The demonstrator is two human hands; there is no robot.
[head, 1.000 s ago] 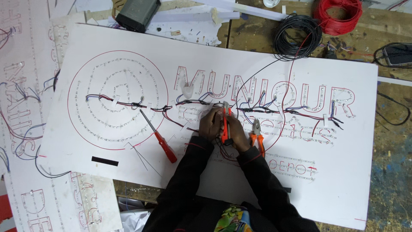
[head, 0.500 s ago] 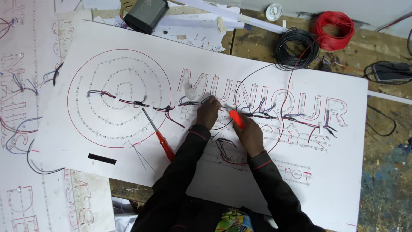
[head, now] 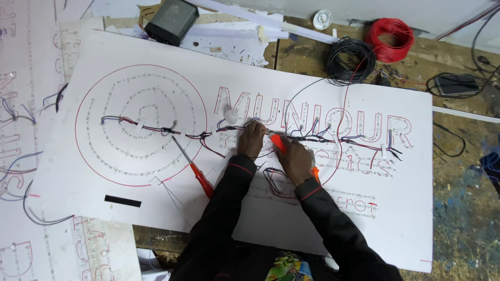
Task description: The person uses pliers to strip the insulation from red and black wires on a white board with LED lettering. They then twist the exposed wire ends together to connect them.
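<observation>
A large white sign board (head: pixel 130 208) with red outlined letters, concentric rings and dotted holes lies flat in front of me. A run of dark and red wires (head: pixel 156 127) crosses its middle. My left hand (head: pixel 251 140) pinches the wires near the centre letters. My right hand (head: pixel 294 158) is shut on an orange-handled tool (head: pixel 278 141) whose tip meets the wires beside my left fingers. A second orange handle (head: pixel 315 173) peeks out under my right wrist.
A red-handled screwdriver (head: pixel 194 168) lies on the board left of my arms. A black wire coil (head: pixel 350 62), a red wire coil (head: pixel 389 39), a black box (head: pixel 171 20) and a phone (head: pixel 455 83) sit at the back. More sign boards (head: pixel 21 156) lie left.
My hands have spread apart slightly. The orange tool went from upright to angled up-left toward the wires. My head view shifted a little.
</observation>
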